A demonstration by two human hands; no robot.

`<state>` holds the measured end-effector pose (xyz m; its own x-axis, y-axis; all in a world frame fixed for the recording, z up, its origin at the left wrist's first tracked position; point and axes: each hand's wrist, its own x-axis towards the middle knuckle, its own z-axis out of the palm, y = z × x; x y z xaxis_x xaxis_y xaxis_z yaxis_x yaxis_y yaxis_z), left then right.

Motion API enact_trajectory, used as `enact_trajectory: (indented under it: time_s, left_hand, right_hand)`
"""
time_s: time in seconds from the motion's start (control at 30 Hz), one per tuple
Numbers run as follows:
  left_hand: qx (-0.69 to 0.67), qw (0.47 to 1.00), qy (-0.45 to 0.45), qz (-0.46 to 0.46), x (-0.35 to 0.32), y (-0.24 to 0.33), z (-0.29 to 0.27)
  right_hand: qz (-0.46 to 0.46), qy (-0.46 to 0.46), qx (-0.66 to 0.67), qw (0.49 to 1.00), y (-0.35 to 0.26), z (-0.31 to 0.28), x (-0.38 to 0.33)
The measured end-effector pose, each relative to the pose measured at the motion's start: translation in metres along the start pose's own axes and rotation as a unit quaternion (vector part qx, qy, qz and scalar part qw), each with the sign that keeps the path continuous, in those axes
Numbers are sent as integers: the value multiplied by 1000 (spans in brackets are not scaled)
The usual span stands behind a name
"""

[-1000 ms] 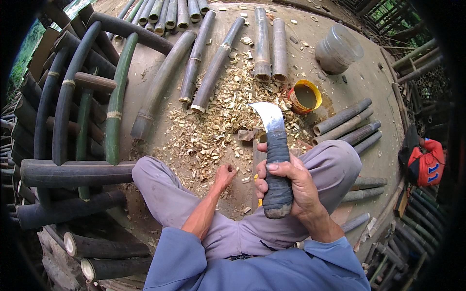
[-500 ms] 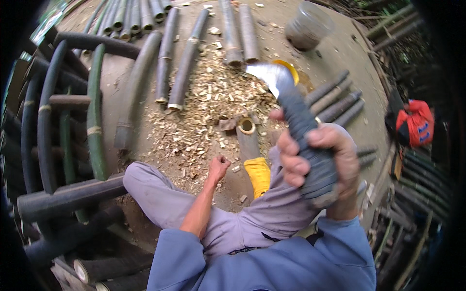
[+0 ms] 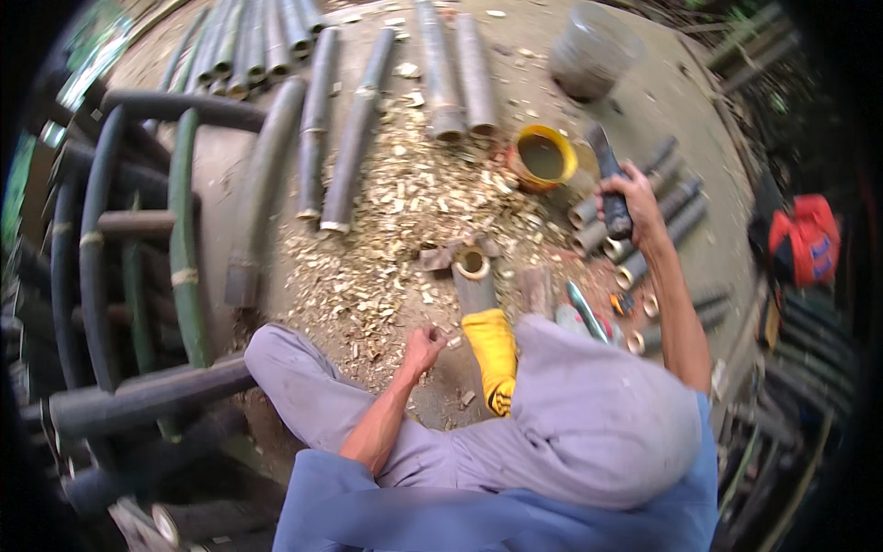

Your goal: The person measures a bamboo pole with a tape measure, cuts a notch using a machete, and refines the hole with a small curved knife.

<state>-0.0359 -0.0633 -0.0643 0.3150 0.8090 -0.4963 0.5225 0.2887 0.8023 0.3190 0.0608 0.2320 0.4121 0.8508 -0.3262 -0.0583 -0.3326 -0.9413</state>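
Observation:
My right hand is wrapped round the black-bound handle of a chopping knife, held out to the right over short bamboo pieces. The dark blade points away from me. My left hand hovers over the ground between my legs, fingers curled together; whatever they hold, if anything, is too small to make out. Just right of it, a bamboo tube shows its open, pale-rimmed end. Yellow cloth with dark stripes adjoins the tube's near end.
Pale wood chips cover the middle ground. A yellow-rimmed bucket of dark liquid and a clear tub stand beyond. Long bamboo poles lie ahead; a bamboo frame stands left. A red bag sits far right.
My right hand has carried the chopping knife from close before me out to the right, away from my body. My left hand has barely moved.

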Motion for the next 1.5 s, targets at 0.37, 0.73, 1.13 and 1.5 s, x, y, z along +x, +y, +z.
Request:
enact_trajectory:
  time_s: [0.37, 0.73, 1.13, 1.5]
  left_hand:
    - [-69, 983, 119, -118, -2, 6, -7]
    - [42, 956, 290, -11, 29, 75, -176]
    - [51, 989, 137, -14, 77, 137, -171]
    - [-17, 930, -363, -50, 57, 177, -33]
  right_hand:
    - [-108, -109, -516, 843, 70, -23, 185]
    - [-43, -177, -548, 816, 101, -54, 191]
    - [-139, -42, -272, 951, 141, -52, 131]
    - [-71, -231, -242, 940, 155, -14, -38]
